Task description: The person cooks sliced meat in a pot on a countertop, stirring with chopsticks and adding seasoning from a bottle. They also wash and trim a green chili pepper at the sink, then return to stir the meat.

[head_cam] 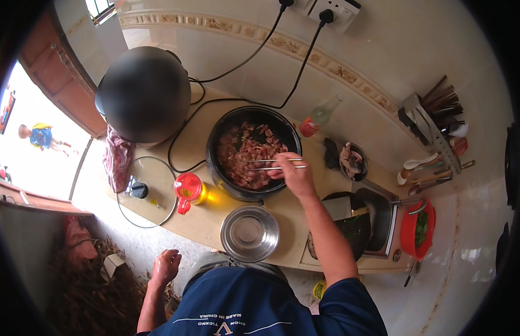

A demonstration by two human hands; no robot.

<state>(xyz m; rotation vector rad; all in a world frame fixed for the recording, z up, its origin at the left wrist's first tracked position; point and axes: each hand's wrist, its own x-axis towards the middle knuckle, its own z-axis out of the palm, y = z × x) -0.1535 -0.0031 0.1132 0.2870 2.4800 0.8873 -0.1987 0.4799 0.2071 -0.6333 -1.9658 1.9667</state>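
My right hand grips a pair of metal chopsticks over a black electric cooking pot. Their tips reach into small pieces of raw-looking, pinkish meat spread across the bottom. Down by my side, beyond the counter's front edge, hangs my left hand; its fingers look loosely curled and nothing shows in it. Close to the pot stand a red-lidded jug of yellow oil and a steel bowl with no food visible inside.
A glass lid lies left, near a pink cloth and a dark, blurred round appliance. Rightward are a glass bottle, a bowl of meat, a cleaver, a sink and a red basket. A power cord crosses the counter.
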